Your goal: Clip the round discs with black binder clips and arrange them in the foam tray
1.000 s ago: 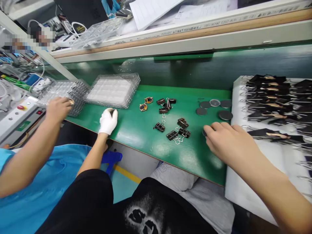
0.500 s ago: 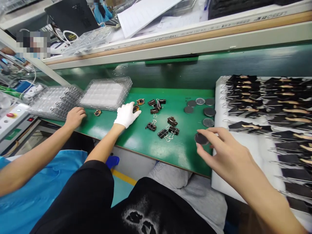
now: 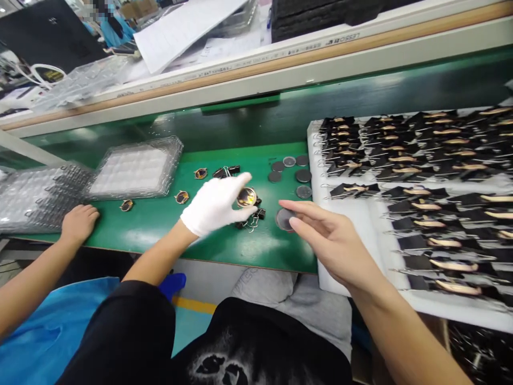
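My left hand (image 3: pixel 216 206), in a white glove, grips a round gold-rimmed part (image 3: pixel 246 198) between thumb and fingers, above the black binder clips (image 3: pixel 259 213). Bare, my right hand (image 3: pixel 334 235) pinches a dark round disc (image 3: pixel 284 220) by its edge, to the right of the gold-rimmed part and apart from it. Several similar discs (image 3: pixel 303 175) lie on the green table beyond my right hand. Two gold-rimmed parts (image 3: pixel 181 197) rest behind and left of my glove, and another (image 3: pixel 126 205) lies farther left.
White foam trays (image 3: pixel 324 235) at the right hold rows of clipped black pieces. Clear plastic trays (image 3: pixel 170 176) stand at the left. Another person's hand (image 3: pixel 79 222) rests near the table's left part. A shelf edge (image 3: pixel 224 77) crosses behind the green table (image 3: pixel 136 235).
My left hand has lifted a gold-rimmed part and moved right, over the clips. My right hand, still pinching the disc, is closer to it. The view has shifted to the right.
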A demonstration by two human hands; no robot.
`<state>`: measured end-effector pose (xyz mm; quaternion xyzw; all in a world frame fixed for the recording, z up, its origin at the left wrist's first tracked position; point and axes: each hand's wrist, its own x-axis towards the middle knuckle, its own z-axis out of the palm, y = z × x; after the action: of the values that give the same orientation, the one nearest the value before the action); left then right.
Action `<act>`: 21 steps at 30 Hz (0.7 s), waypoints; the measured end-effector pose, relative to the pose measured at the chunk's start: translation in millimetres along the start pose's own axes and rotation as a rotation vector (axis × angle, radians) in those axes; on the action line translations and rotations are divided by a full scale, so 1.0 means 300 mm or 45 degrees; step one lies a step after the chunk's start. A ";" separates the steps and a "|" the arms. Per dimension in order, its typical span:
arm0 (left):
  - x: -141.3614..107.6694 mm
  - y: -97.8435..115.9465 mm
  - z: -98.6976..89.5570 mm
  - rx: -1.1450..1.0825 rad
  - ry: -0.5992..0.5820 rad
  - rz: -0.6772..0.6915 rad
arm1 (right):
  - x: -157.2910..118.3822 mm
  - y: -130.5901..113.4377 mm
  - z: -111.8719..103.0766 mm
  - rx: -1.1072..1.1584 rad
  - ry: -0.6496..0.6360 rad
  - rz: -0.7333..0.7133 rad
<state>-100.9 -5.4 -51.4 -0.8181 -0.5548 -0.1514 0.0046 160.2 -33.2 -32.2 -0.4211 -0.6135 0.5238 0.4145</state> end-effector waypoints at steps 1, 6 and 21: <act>0.022 0.044 -0.010 -0.009 -0.025 0.078 | 0.007 -0.003 0.011 0.022 0.021 -0.015; 0.113 0.152 -0.014 -0.074 -0.004 0.472 | 0.015 0.012 0.014 -0.046 0.264 -0.036; 0.226 -0.011 -0.068 0.163 -0.587 0.299 | 0.001 0.058 -0.088 0.400 0.348 0.342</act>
<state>-85.9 53.7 -15.5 -0.8878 -0.4509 0.0758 -0.0528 186.5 -23.4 -46.4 -0.4964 -0.4012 0.6014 0.4806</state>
